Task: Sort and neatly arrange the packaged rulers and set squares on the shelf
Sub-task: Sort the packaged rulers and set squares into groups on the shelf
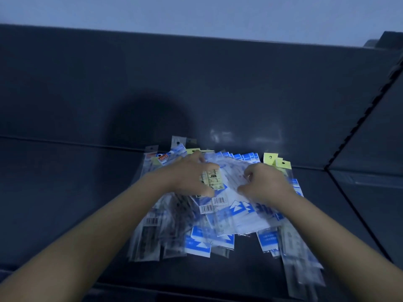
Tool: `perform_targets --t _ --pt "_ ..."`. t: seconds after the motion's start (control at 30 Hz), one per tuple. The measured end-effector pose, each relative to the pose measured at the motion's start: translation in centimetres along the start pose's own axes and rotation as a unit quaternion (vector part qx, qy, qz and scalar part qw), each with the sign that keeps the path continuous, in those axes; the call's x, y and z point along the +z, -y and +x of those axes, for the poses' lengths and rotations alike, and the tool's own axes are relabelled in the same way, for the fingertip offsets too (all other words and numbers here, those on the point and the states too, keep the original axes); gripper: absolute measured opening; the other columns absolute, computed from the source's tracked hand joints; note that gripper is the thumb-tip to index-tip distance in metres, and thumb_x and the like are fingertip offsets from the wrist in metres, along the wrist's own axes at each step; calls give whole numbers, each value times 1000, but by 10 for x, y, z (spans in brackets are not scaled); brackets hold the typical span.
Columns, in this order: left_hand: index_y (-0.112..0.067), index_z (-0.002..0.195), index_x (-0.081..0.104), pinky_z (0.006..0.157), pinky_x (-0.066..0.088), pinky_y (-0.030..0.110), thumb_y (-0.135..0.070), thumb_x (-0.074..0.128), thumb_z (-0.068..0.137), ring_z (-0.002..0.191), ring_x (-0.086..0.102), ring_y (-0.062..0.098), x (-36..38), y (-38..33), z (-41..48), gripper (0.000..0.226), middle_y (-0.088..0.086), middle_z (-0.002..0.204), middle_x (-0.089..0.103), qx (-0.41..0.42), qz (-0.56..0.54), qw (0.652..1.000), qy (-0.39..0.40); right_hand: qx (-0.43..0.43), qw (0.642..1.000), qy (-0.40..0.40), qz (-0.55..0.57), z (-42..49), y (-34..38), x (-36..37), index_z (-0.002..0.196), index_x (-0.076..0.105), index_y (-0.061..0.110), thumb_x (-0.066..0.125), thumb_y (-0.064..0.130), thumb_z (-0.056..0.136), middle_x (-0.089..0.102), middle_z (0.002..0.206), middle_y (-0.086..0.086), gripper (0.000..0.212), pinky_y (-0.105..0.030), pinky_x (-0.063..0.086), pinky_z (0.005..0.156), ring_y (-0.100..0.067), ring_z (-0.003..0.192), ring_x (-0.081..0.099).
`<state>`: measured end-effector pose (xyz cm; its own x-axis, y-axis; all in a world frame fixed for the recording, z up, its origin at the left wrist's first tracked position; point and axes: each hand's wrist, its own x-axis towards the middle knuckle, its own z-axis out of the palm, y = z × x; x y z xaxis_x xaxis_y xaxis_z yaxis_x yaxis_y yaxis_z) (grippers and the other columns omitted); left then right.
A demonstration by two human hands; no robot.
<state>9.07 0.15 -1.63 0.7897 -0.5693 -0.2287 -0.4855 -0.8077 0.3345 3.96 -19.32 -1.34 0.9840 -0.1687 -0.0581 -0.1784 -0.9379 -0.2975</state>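
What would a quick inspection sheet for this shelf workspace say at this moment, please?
Surface: dark shelf, dimly lit.
Job's things: pile of packets, fanned, overlapping, unsorted; blue-and-white ones mid-pile, yellow-topped packets at the right rear.
Clutter: nothing seen.
Grippers: left hand and right hand both on top of the pile, fingers curled on packets.
Cables: nothing seen.
Surroundings: dark back panel, pale wall above.
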Motion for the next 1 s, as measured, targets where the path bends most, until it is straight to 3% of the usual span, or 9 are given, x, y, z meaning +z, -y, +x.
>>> perform_targets --t 0.07,0.17,0.3,0.4,0.57,0.7,0.77,0.83,1.0 --pt "-47 141 36 102 24 31 -39 63 80 126 31 16 -4 -2 4 67 -7 135 26 24 -1 1000 -3 18 998 26 61 3 -7 -4 102 67 10 65 22 72 67 90 -5 32 -29 49 69 -24 86 62" --pt "-46 138 43 98 24 28 -26 60 84 122 33 13 -6 -9 15 60 -6 126 31 46 16 999 -3 18 983 84 161 6 -20 -14 100 68 13 69 8 68 59 77 2 33 -23 40 59 -16 72 55" --pt "-47 116 54 88 19 25 -44 67 80 112 35 13 -8 -8 31 39 -7 117 35 83 62 994 -26 3 968 168 186 4 -42 -38 93 66 9 68 -4 72 57 64 -5 25 -17 38 44 -9 43 49" --pt "-47 93 49 74 12 25 -53 71 73 105 29 6 -12 -6 39 31 -14 111 37 107 89 989 -49 -6 955 199 218 -4 -60 -50 97 64 3 63 -11 75 54 57 -6 26 -18 39 42 -10 40 47" --pt "-30 78 57 88 21 27 -45 68 73 90 49 4 -18 -22 45 19 -13 85 61 155 8 983 -101 3 950 166 266 -21 -96 -58 93 65 2 62 -12 79 58 58 -6 20 -21 39 47 -12 44 47" --pt "-20 81 52 67 44 38 -27 64 84 61 46 13 -29 -51 51 14 0 66 57 172 -94 976 -97 33 950 88 298 -40 -131 -60 93 69 3 64 -3 84 62 70 -9 11 -22 41 52 -13 55 54" --pt "-23 85 46 68 47 44 -33 56 90 62 48 17 -31 -73 57 16 4 70 59 184 -84 975 -92 41 952 37 301 -48 -150 -63 92 70 6 64 -3 84 68 75 0 13 -14 45 59 -4 62 59" --pt "-25 87 42 65 47 41 -33 51 95 64 56 18 -27 -98 63 14 1 75 63 215 -83 970 -82 54 951 10 306 -56 -169 -68 92 71 5 63 -5 84 69 81 -5 15 -14 45 62 -10 69 59" --pt "-12 94 44 74 43 44 -32 46 100 77 54 23 -11 -168 93 22 10 85 59 255 -3 964 -70 62 964 -8 259 -68 -227 -90 93 74 9 65 0 84 73 91 -3 16 -11 45 66 -5 74 61"
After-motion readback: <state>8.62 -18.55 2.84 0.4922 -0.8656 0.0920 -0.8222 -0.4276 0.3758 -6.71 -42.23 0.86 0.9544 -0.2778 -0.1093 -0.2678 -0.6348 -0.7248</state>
